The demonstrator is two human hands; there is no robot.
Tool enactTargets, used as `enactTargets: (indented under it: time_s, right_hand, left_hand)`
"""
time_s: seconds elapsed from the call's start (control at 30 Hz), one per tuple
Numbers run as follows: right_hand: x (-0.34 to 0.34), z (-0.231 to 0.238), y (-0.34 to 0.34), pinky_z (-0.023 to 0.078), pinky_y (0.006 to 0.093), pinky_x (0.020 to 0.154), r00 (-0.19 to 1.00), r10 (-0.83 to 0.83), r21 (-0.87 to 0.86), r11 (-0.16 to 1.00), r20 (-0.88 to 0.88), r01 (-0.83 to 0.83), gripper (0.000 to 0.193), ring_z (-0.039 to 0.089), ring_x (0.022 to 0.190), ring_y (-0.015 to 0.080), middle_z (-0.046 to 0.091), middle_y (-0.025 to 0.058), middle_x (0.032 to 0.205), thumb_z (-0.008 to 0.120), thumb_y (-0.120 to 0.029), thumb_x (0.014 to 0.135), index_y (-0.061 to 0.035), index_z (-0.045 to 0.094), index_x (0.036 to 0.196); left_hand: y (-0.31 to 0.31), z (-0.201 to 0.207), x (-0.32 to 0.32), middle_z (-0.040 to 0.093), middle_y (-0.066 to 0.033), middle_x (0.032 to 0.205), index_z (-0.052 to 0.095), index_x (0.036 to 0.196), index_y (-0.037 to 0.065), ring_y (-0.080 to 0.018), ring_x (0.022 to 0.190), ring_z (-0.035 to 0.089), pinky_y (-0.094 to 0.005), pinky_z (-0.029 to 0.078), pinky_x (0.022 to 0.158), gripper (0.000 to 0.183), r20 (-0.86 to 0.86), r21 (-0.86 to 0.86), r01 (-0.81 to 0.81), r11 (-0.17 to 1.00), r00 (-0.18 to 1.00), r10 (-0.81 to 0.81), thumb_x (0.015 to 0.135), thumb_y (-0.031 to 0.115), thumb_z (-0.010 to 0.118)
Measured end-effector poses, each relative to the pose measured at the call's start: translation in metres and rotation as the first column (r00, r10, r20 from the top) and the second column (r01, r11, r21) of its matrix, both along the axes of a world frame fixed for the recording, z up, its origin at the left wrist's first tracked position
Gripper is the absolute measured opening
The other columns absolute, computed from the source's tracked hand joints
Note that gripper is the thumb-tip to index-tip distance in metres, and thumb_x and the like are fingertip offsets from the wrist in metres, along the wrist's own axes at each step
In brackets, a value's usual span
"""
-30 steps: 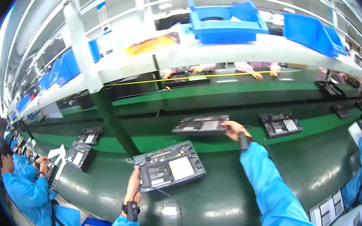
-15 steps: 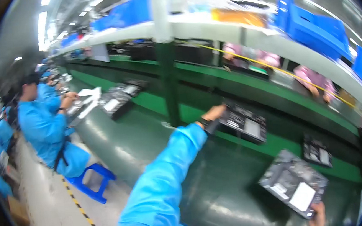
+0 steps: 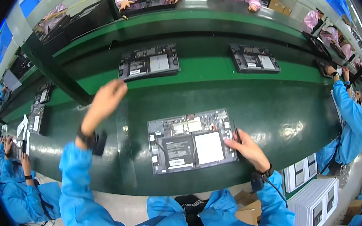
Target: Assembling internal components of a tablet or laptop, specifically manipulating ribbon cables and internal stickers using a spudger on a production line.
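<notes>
An opened flat electronic device (image 3: 179, 149), its dark battery, circuit board and white label exposed, lies on the dark green worktop in front of me. At its right edge, my right hand (image 3: 251, 150) has its thumb against the device and its fingers closed around a thin black pointed tool (image 3: 237, 133). My left hand (image 3: 105, 103) hovers over the table to the left, empty, its fingers loosely bent and slightly blurred. Beyond its fingertips sits a stack of similar opened devices (image 3: 149, 63) on the bright green strip, apart from the hand.
Another opened device (image 3: 254, 58) rests farther right on the green strip (image 3: 204, 62). A green post (image 3: 52, 66) rises at left. Co-workers in blue sit on both sides; people in pink work opposite. Stacked white trays (image 3: 314, 207) stand below the table at right.
My view has swung to the right and down. My left hand has drawn back from the devices on the strip. The device that my right hand held tilted now lies flat before me.
</notes>
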State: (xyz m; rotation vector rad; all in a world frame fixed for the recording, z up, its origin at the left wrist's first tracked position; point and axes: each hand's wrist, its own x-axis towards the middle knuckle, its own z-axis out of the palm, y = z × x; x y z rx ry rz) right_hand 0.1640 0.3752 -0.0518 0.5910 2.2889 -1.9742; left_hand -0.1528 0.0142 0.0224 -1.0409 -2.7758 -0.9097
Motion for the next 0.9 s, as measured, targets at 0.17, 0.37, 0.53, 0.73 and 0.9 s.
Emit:
enactTargets:
  time_s: [0.17, 0.37, 0.53, 0.73, 0.9]
  right_hand:
    - [0.004, 0.032, 0.005, 0.049, 0.0386, 0.074, 0.938, -0.031, 0.500, 0.839, -0.346, 0.212, 0.037, 0.066, 0.082, 0.0327, 0.068, 0.0182, 0.090, 0.046, -0.031, 0.110, 0.0010, 0.061, 0.100]
    - [-0.009, 0.086, 0.010, 0.046, 0.0322, 0.079, 0.848, -0.016, 0.240, 0.956, -0.530, 0.168, 0.025, 0.059, 0.081, 0.0264, 0.064, 0.0098, 0.089, 0.052, -0.022, 0.107, -0.0014, 0.064, 0.100]
    - [-0.048, 0.101, -0.022, 0.046, 0.0375, 0.075, 0.754, 0.427, 0.749, 0.650, -0.499, 0.128, 0.017, 0.058, 0.079, 0.0253, 0.063, 0.0099, 0.082, 0.071, -0.011, 0.089, -0.0050, 0.068, 0.105]
    - [-0.065, 0.048, -0.037, 0.046, 0.0335, 0.068, 0.641, 0.754, 0.943, 0.301, -0.143, -0.144, 0.033, 0.060, 0.068, 0.0198, 0.061, 0.0034, 0.071, 0.073, -0.025, 0.089, -0.0052, 0.070, 0.116]
    - [-0.071, 0.035, -0.036, 0.041, 0.0294, 0.065, 0.584, 0.811, 0.973, 0.156, -0.027, -0.172, 0.044, 0.051, 0.063, 0.0146, 0.051, -0.0024, 0.068, 0.071, -0.025, 0.090, -0.0026, 0.068, 0.127]
  left_hand:
    - [-0.041, -0.007, 0.187, 0.065, -0.0224, 0.125, 0.054, 0.137, -0.005, -0.0391, 0.119, 0.059, -0.0451, 0.047, 0.104, 0.059, 0.085, -0.183, 0.069, 0.981, 0.995, -0.054, 0.092, 0.028, 0.070]
    - [0.001, 0.010, 0.206, 0.064, -0.0160, 0.124, 0.056, 0.135, -0.001, -0.0333, 0.109, 0.060, -0.0437, 0.048, 0.093, 0.059, -0.106, -0.241, 0.357, 0.903, 0.915, -0.390, 0.085, 0.021, 0.075]
    - [0.063, -0.024, 0.192, 0.059, -0.0129, 0.136, 0.057, 0.137, 0.003, -0.0284, 0.116, 0.056, -0.0417, 0.046, 0.094, 0.060, -0.271, -0.326, 0.474, 0.818, 0.782, -0.562, 0.088, 0.034, 0.071]
    - [0.073, -0.044, 0.177, 0.057, -0.0119, 0.139, 0.060, 0.135, 0.003, -0.0295, 0.118, 0.054, -0.0466, 0.045, 0.098, 0.067, -0.265, -0.420, 0.511, 0.750, 0.722, -0.640, 0.090, 0.053, 0.063]
    - [0.074, -0.046, 0.167, 0.057, -0.0090, 0.136, 0.064, 0.128, 0.003, -0.0286, 0.119, 0.054, -0.0462, 0.045, 0.099, 0.063, -0.244, -0.419, 0.554, 0.720, 0.695, -0.676, 0.092, 0.054, 0.058]
